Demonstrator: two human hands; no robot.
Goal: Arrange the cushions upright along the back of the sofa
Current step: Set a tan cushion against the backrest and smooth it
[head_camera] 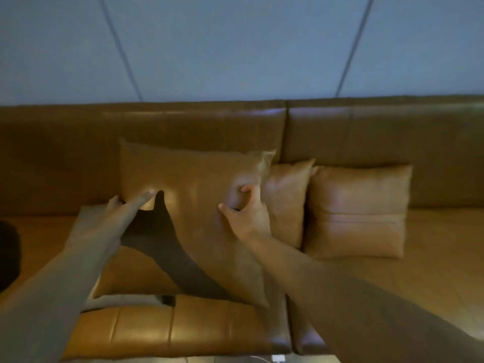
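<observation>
A large tan leather cushion (193, 184) leans tilted over the seat of the brown sofa (432, 142), its top edge toward the backrest. My right hand (247, 214) grips its front face near the right edge, fingers dug into the leather. My left hand (131, 205) holds its left edge, fingers stretched across the face. Two more tan cushions stand upright against the backrest to the right: a narrow-looking one (286, 197) partly hidden behind the large cushion, and a wider one (358, 210). Another cushion (131, 279) lies flat under the tilted one.
A grey fabric piece (123, 301) pokes out below the flat cushion. A dark round object (7, 255) sits at the left edge. Bare sofa seat (432, 271) stretches to the right. A pale wall (235, 48) rises behind the backrest.
</observation>
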